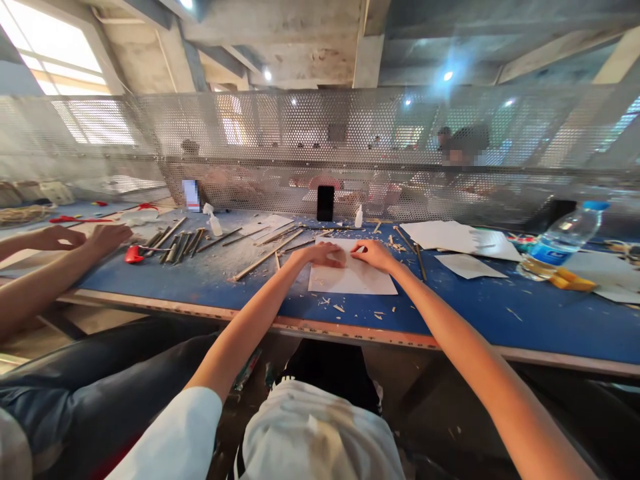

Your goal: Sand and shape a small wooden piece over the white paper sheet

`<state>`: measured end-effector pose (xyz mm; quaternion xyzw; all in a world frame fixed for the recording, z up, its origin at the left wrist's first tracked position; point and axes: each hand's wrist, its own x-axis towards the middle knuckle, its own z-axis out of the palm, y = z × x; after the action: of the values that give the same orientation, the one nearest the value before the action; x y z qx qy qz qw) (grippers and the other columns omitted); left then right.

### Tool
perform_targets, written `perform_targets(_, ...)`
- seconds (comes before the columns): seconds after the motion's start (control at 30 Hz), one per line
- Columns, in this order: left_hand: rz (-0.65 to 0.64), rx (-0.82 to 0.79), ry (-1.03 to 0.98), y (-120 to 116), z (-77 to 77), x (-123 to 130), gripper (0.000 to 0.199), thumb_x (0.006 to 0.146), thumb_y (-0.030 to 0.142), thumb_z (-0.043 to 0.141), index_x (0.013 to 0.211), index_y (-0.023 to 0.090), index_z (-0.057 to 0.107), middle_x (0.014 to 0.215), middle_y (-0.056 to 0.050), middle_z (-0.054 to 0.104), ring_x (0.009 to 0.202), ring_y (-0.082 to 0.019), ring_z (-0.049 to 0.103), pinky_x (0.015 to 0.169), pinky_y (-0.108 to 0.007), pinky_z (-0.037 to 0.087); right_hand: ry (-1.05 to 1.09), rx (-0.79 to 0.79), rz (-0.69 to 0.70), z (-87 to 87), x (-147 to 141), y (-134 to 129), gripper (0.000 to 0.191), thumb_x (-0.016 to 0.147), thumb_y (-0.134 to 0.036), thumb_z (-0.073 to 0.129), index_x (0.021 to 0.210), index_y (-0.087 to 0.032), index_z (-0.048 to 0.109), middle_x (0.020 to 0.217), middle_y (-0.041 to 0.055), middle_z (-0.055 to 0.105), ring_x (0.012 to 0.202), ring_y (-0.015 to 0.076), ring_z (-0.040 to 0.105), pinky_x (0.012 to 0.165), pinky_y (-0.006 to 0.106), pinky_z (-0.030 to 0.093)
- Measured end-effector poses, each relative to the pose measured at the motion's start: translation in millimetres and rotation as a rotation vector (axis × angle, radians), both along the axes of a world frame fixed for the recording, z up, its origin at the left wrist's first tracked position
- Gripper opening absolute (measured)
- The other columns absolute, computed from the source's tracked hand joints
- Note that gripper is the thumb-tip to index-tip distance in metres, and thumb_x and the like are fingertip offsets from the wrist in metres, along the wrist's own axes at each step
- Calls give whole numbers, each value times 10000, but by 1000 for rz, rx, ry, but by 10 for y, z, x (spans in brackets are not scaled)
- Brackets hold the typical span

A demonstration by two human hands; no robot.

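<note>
A white sheet of paper (354, 283) lies on the blue tabletop in front of me. My left hand (326, 254) rests on its upper left part, fingers stretched out and lying low over the sheet. On the upper right part is my right hand (374, 255), thumb and forefinger brought together in a pinch; anything between the fingertips is too small to make out. Thin wood shavings (339, 308) are scattered below the sheet. A long wooden strip (267, 256) lies to the left of my left hand.
Behind the sheet, a black phone (325, 203) stands upright near a small white bottle (359, 216). Carving tools (187, 244) lie left, beside a co-worker's hands (107, 238). Right are loose papers (460, 239) and a water bottle (563, 243). A perforated metal screen (280, 133) closes the back.
</note>
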<state>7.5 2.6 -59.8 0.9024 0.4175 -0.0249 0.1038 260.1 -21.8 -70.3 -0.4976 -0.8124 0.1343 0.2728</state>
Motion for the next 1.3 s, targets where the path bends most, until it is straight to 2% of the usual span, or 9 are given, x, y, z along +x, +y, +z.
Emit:
perform_targets(0.17, 7, 0, 4, -17, 16, 7, 822, 1002, 610, 661, 1674, 207, 415, 1725, -142, 426, 1565, -346, 398, 1266, -413, 341, 52, -23, 17, -6, 1, 31, 65, 891, -237, 796, 942, -209, 825, 995, 57, 851, 819, 196, 729, 749, 280, 507)
perform_targets(0.27, 8, 15, 22, -39, 31, 16, 801, 1016, 592, 651, 1672, 197, 417, 1728, -139, 424, 1572, -346, 389, 1271, -414, 334, 84, -47, 18, 0, -5, 42, 145, 871, -223, 809, 1013, -196, 818, 952, 61, 841, 800, 192, 728, 736, 273, 522)
perform_targets(0.4, 6, 15, 19, -65, 50, 17, 793, 1003, 615, 667, 1664, 244, 434, 1715, -121, 450, 1560, -337, 414, 1256, -416, 361, 56, -83, 53, 23, -21, 26, 213, 860, -207, 819, 1072, -191, 815, 954, 60, 834, 793, 185, 720, 740, 269, 525)
perform_targets(0.6, 30, 9, 12, -83, 50, 17, 871, 1000, 633, 659, 1688, 166, 398, 1722, -168, 426, 1545, -365, 422, 1251, -431, 368, 29, -22, 9, 18, -55, -6, 214, 879, -199, 802, 1093, -213, 811, 992, 54, 841, 809, 190, 709, 728, 267, 509)
perform_targets(0.8, 22, 13, 8, -69, 47, 22, 821, 991, 635, 669, 1667, 237, 427, 1716, -122, 451, 1538, -359, 427, 1242, -431, 376, 43, -62, 41, 25, -52, -5, 224, 874, -204, 815, 1098, -204, 820, 979, 59, 838, 808, 188, 714, 742, 266, 519)
perform_targets(1.07, 10, 28, 3, -72, 36, 25, 809, 999, 589, 684, 1656, 189, 435, 1713, -146, 447, 1544, -352, 420, 1244, -402, 364, 62, -56, 44, 12, -58, 0, 211, 862, -198, 792, 1072, -192, 819, 971, 51, 831, 776, 171, 691, 730, 265, 513)
perform_targets(1.2, 0, 27, 25, -46, 7, 43, 817, 997, 636, 681, 1658, 224, 434, 1711, -143, 452, 1541, -352, 429, 1243, -425, 363, 77, -50, 23, -5, -55, -10, 256, 863, -232, 800, 1118, -203, 813, 919, 35, 819, 758, 174, 691, 708, 268, 511)
perform_targets(1.3, 5, 27, 17, -44, 3, 47, 810, 991, 610, 701, 1660, 236, 440, 1722, -136, 441, 1546, -369, 426, 1255, -420, 348, 78, -40, 12, -16, -60, -20, 263, 864, -219, 795, 1126, -209, 809, 918, 34, 823, 752, 170, 686, 696, 261, 501)
